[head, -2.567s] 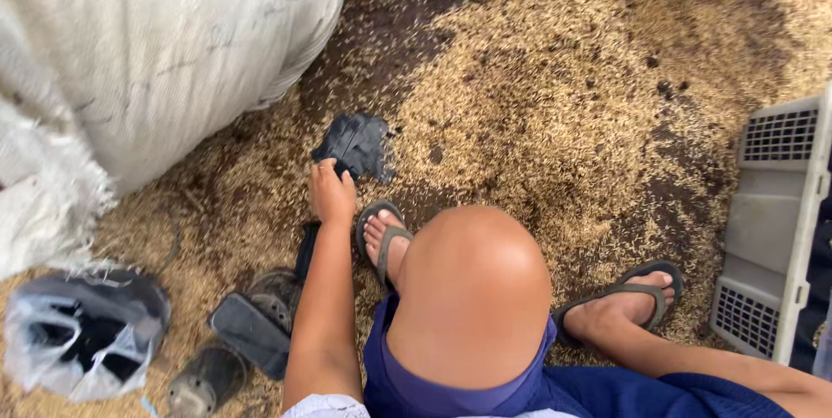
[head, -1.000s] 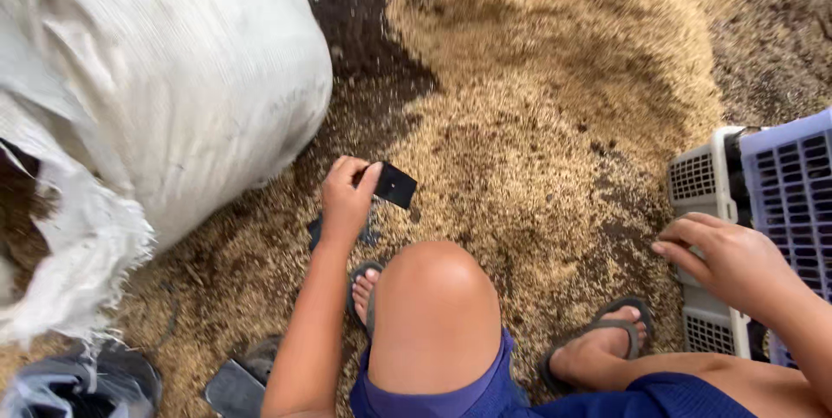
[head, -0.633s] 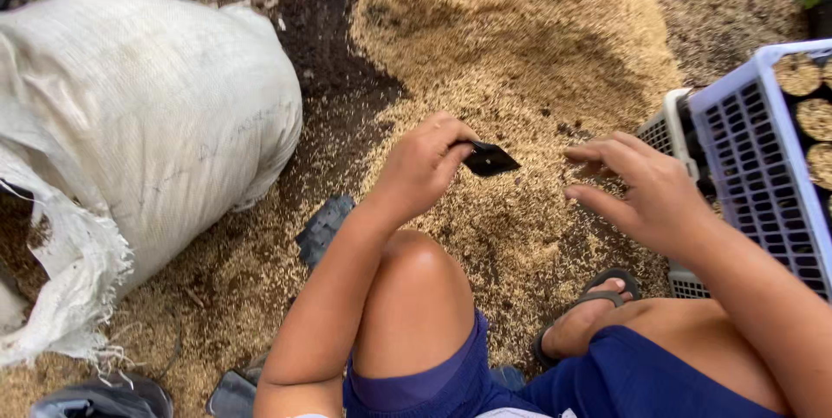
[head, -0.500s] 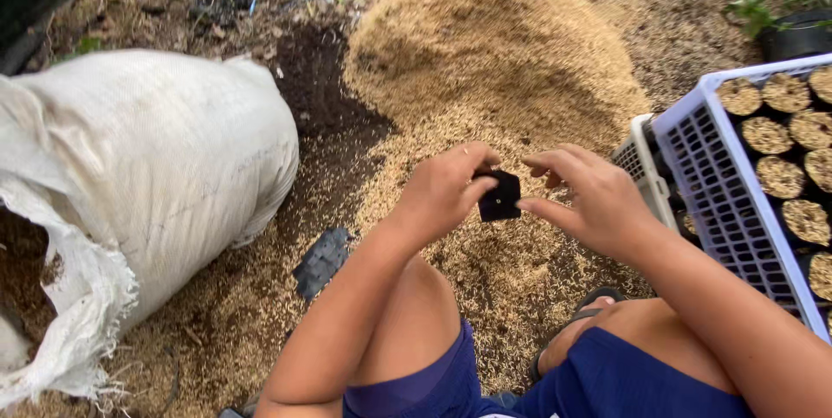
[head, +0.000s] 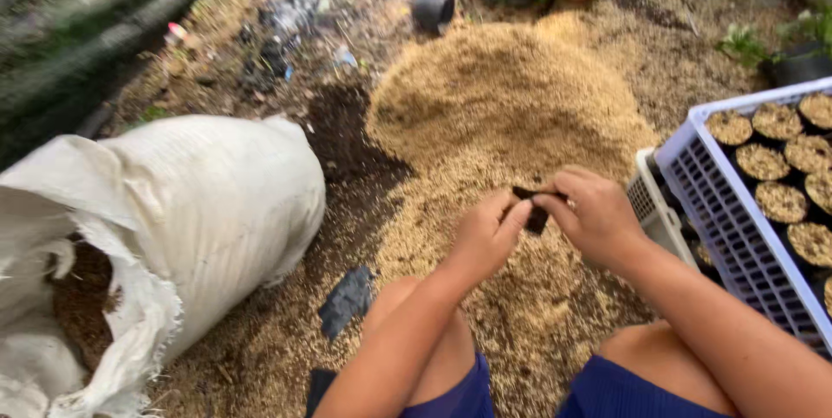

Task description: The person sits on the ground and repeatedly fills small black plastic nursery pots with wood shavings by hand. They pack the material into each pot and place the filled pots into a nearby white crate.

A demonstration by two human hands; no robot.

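Both hands risen together since earlier frame; left hand [head: 485,236] and right hand [head: 598,214] fingertips pinch black bag [head: 535,210] between them.

White sack [head: 217,210]; black bag [head: 533,210]; tan husk heap [head: 503,97]; lavender crate [head: 737,210].

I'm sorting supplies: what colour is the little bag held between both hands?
Black, seen in the head view: the small bag pinched between the left hand and right hand.

Soft even daylight, faint shadows, blurred upper-left corner, hands sharp
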